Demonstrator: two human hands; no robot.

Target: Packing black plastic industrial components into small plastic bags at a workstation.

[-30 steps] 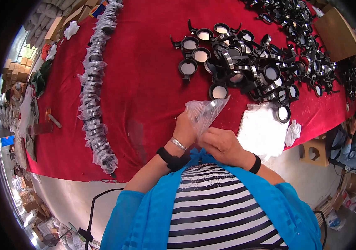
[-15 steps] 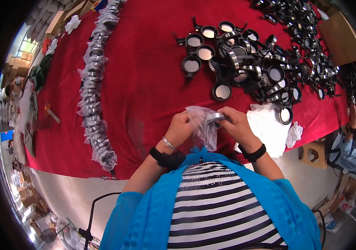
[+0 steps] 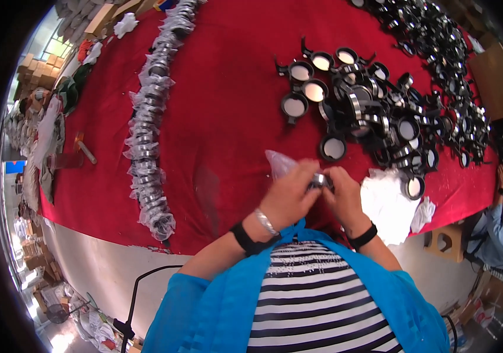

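Close in front of my body, both hands meet around one small round black-and-silver part (image 3: 320, 181), mostly covered by fingers. My left hand (image 3: 288, 194) is closed, slightly blurred, with a clear plastic bag (image 3: 280, 163) sticking out past its far side. My right hand (image 3: 344, 198) pinches the round part from the right. How far the bag covers the part is hidden. Beyond my hands lies a loose pile of similar round black parts (image 3: 334, 148), with silver rims, pale discs and black arms. To the left runs a long row of such parts wrapped in plastic (image 3: 145, 151).
A red cloth (image 3: 228, 88) covers the table. White bags or sheets (image 3: 388, 203) lie right of my hands. A bigger heap of black parts (image 3: 440, 53) and a cardboard box (image 3: 501, 82) stand far right. Another person (image 3: 501, 235) sits at the right edge near a stool (image 3: 444, 242).
My left hand has come over to the right, closing in on the round part. The bag, earlier hanging spread between both hands, is now mostly behind my left fingers. The view has shifted slightly.
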